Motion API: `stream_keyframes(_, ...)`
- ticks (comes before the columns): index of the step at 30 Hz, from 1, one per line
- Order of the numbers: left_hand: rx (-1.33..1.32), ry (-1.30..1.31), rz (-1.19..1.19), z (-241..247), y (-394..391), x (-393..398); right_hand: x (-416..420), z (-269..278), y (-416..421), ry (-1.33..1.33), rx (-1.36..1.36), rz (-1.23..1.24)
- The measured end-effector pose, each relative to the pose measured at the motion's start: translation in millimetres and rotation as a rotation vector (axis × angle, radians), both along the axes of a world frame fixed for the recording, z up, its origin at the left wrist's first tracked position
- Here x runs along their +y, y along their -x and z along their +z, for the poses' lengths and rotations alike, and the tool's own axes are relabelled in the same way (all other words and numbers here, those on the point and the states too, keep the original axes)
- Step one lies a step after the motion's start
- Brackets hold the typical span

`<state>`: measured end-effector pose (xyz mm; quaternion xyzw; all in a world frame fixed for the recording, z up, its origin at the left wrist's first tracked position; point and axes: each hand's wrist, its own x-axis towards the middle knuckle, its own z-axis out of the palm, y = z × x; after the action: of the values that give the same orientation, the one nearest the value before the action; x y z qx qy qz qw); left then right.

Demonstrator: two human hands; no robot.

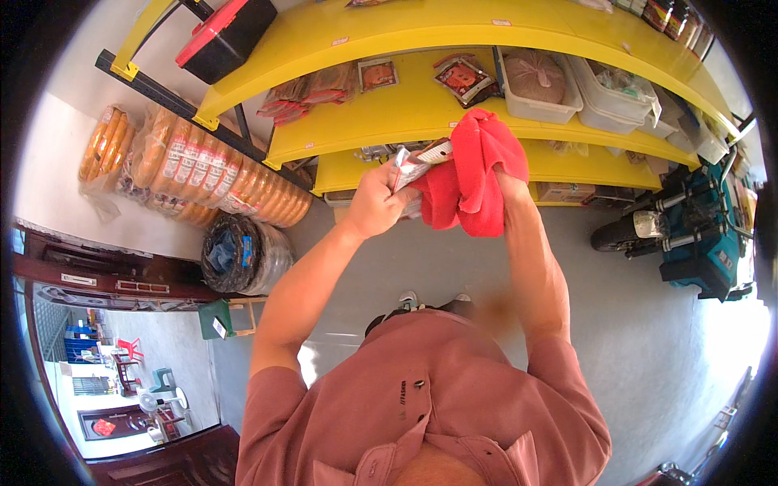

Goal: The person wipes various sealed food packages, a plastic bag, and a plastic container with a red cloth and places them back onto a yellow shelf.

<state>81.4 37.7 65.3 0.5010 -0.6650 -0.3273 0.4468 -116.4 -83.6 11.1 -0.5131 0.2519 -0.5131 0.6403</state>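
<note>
My left hand (382, 197) grips a flat foil food packet (416, 167) by its near end, in front of the yellow metal shelves. A bright red cloth (486, 176) is bunched to the right of the packet, against its far part. My right hand (512, 185) is mostly inside and behind the cloth, so its fingers are hidden. Beyond the cloth, on a yellow shelf (407, 118), lie flat packets with pictures (378, 75) and a small pile of dark packets (463, 78).
White plastic bins (541, 109) stand at the right of the shelf. A black-and-red toolbox (228, 39) rests on the upper shelf. Wrapped orange rolls (194, 164) and wrapped tyres (234, 252) stand at left, beside a green stool (214, 319). A teal motorcycle (699, 231) is at right.
</note>
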Motion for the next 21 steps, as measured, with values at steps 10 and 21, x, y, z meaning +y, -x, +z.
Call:
stream_keyframes(10,0.711,-0.455,0.085,-6.6,-2.5,8.2,7.5,22.3,25.7,-0.038,-0.153,-0.337)
stream_keyframes(21,0.454,-0.305,0.093,-23.2,7.1,14.7,33.0,-4.2,-31.8,0.943,0.7,-0.314)
